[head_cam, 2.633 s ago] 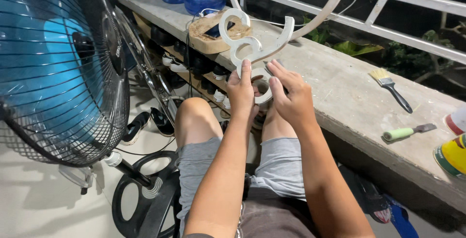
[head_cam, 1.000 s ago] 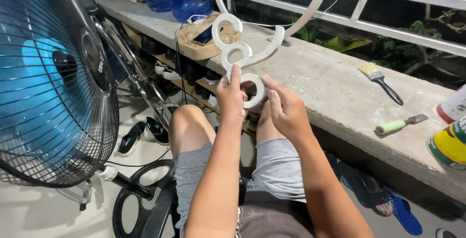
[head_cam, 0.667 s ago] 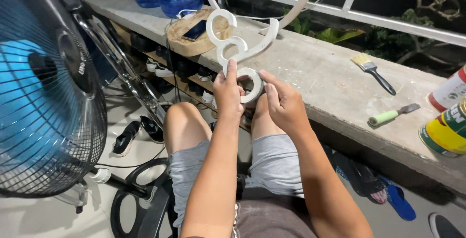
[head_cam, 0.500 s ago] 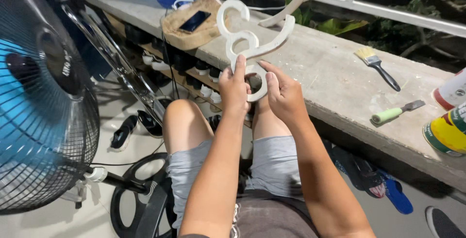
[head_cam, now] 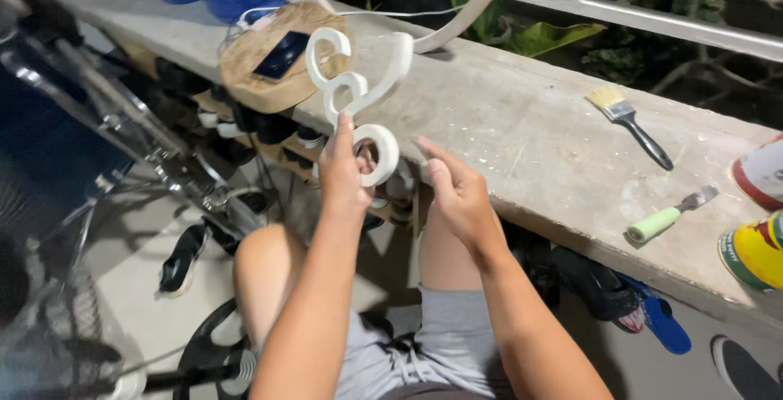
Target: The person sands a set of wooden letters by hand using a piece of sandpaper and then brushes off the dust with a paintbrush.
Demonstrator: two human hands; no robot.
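The left hand [head_cam: 342, 176] pinched the white looped ornament [head_cam: 359, 94] while the right hand [head_cam: 457, 192], fingers loosely open and empty, hovered just right of it, apparently mid-inspection, calling next for a steadying hold.

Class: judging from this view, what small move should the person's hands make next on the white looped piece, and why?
Probably bring the right hand back onto the white looped piece: only the left hand grips its lowest ring, and the right hand sits just beside it, open.

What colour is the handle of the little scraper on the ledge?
Light green, seen in the head view: scraper lying on the concrete ledge.
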